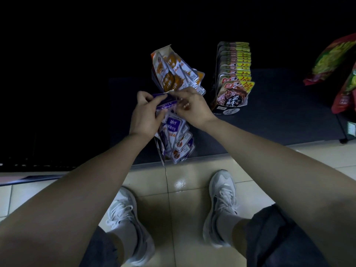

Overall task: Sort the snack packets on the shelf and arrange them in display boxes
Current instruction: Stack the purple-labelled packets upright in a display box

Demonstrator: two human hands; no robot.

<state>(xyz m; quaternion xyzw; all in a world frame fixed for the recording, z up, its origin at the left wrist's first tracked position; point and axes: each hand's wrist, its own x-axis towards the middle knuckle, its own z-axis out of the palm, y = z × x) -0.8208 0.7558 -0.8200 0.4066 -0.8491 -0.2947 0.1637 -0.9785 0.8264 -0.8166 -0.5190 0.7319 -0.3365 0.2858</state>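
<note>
Between our two hands, close over the dark shelf (269,112): a small bundle of purple packets (166,102). The left hand (143,112) has its fingers curled round the bundle's left end. The right hand (194,107) pinches the right end, though we cannot see its thumb.

- Bundle's long axis runs hand to hand, crosswise to us.
- Purple display box (174,140) lies just below the hands, on the wrist side. Its row of packets runs back from the hands toward our feet, so across the bundle's axis.
- The left palm sits nearest the head of that row. We judge a short drop toward the wrists would seat the bundle there.
- Beyond the fingertips, touching or nearly so: the orange box (173,74), packets fanned loose.
- Off the right hand's outer side, apart: the dark box (232,78) of yellow-tagged packets, neatly filed.
</note>
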